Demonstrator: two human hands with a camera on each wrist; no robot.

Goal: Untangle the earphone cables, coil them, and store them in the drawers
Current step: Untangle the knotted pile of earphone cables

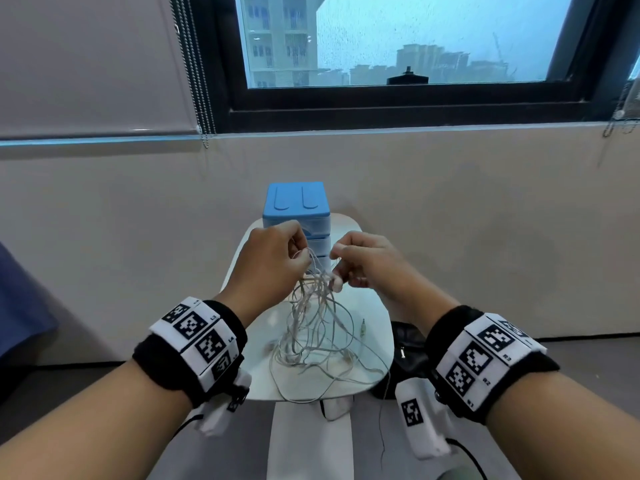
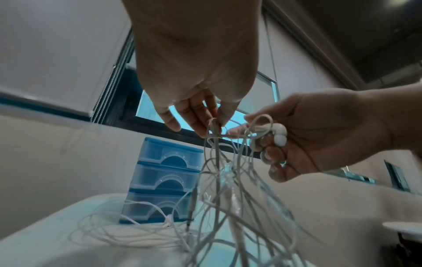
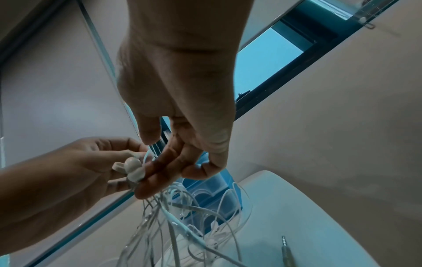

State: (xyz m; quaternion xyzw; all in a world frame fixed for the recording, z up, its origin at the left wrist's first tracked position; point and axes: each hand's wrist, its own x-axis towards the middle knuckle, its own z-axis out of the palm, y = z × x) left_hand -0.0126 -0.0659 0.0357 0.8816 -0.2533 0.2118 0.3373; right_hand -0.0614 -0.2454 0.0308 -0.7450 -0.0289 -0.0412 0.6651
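A strand of the earphone cables is pinched at the tangle's top by the left hand. Two earbuds and a loop are gripped in the curled right hand. The tangle hangs onto the white table, before the closed blue drawers. Light, limp, snag-prone cable is judged best taken near buds or plug.

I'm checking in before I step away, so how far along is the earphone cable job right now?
Nothing looks finished: the earphone cables are one tangle and no coil shows. In hand: the left hand pinches a strand, the right hand holds the earbuds. Left: separating, coiling and storing in the drawers, all three closed.
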